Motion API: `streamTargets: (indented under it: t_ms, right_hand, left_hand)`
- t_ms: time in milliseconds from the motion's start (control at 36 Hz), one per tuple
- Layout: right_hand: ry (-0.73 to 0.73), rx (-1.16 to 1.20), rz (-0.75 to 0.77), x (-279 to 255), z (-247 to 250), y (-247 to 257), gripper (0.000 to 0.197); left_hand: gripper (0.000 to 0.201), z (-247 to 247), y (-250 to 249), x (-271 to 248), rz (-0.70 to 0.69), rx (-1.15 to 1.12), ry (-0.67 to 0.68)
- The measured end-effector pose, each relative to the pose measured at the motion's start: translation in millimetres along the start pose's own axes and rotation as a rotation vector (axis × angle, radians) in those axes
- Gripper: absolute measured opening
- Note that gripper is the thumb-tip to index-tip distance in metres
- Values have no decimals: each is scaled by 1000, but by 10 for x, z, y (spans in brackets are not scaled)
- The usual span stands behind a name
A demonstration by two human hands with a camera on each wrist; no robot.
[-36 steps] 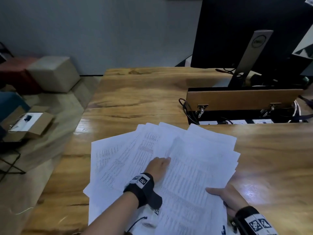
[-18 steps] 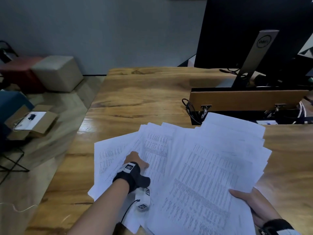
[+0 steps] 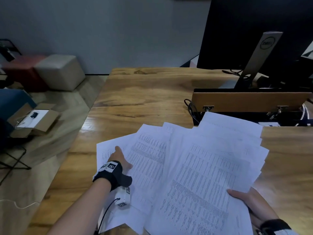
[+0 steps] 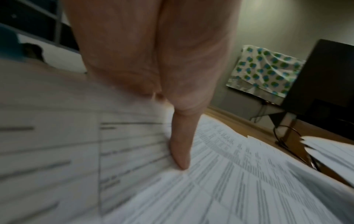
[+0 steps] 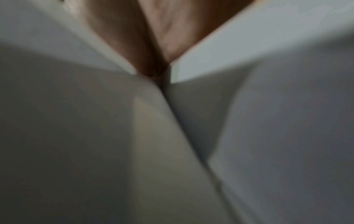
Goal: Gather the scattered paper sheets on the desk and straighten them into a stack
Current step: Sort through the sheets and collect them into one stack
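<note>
Paper sheets: a fanned, overlapping spread of printed pages (image 3: 177,167) lies on the near part of the wooden desk (image 3: 144,92), corners pointing different ways, edges not lined up. The right part of the spread is raised off the desk top.
Left sheets: the pages at the left end lie flat, with columns of small print facing up.
Right bunch: several pages (image 3: 225,150) overlap loosely, their far corners reaching over the edge of the cable tray.
Left hand: the left hand (image 3: 119,158) rests on the left sheets; in the left wrist view the fingers (image 4: 180,151) are straight and pressed together, tips touching the paper (image 4: 229,189). The view is blurred.
Right hand: the right hand (image 3: 249,202) grips the near right edge of the raised bunch, thumb on top of the page, fingers hidden underneath. In the right wrist view only skin (image 5: 153,37) between blurred pages (image 5: 268,121) shows, so how those fingers lie cannot be told.
Wrist bands: each wrist carries a black strap with a black-and-white marker (image 3: 110,166).
Cable tray: a raised wooden flap (image 3: 250,101) stands at the back right of the desk over a dark recess with cables.
Monitor: a dark screen (image 3: 254,31) on a grey stand (image 3: 260,56) stands behind the flap.
Floor: a beige cube seat (image 3: 59,72) and an open cardboard box (image 3: 33,119) lie to the left of the desk.
</note>
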State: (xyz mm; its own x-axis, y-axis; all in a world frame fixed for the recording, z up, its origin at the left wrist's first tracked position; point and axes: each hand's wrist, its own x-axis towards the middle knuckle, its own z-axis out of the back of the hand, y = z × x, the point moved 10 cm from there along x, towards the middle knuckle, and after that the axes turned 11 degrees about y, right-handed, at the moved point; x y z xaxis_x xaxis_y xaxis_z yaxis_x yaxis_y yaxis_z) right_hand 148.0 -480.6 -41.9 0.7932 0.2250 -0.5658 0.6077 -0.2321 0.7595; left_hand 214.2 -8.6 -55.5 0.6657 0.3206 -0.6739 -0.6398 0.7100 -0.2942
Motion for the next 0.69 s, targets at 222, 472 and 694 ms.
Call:
streamTargets:
  t_ms: [222, 472, 694]
  right_hand:
    - [-11, -23, -21, 12, -35, -36, 60]
    - [17, -26, -14, 42, -150, -50, 50]
    - [10, -35, -34, 121, -165, -96, 47]
  left_hand:
    - [35, 293, -74, -155, -233, -82, -79]
    - [35, 853, -331, -889, -475, -81, -176]
    - [28, 1543, -611, -1708, -770, -94, -161]
